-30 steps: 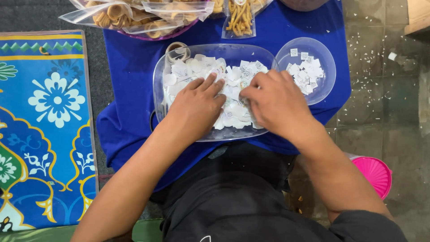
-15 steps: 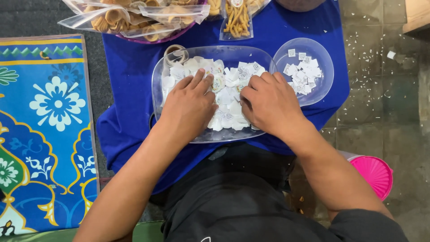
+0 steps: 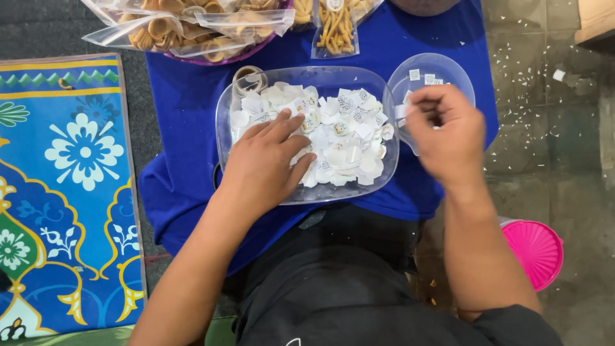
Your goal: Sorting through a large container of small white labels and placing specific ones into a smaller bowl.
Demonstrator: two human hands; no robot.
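At centre frame, my left hand [image 3: 266,163] lies flat in the clear plastic tray [image 3: 225,122], fingers spread and loose over the heap of small white paper labels [image 3: 339,138], pressing on them and pinching nothing. To the right of centre, my right hand [image 3: 448,131] hangs over the clear round lid [image 3: 442,67], just right of the tray; its fingers are curled together and blurred, and I cannot tell whether a label is caught between them.

A few more labels lie in the lid at upper right. A roll of tape [image 3: 248,77] sits in the tray's upper left corner. Both tray and lid rest on a blue cloth [image 3: 186,115], with bags of snacks [image 3: 192,25] along the top edge, a patterned blue mat [image 3: 64,192] down the left side and a pink lid [image 3: 535,250] on the tiled floor at lower right.

By my judgement these slips weigh next to nothing, are thin and limp, crease easily and cling to one another, so a breath or a sweep of the palm would scatter them. I would take one by its free edge with thumb and forefinger tip, sliding it off the pile first, not digging into the heap.
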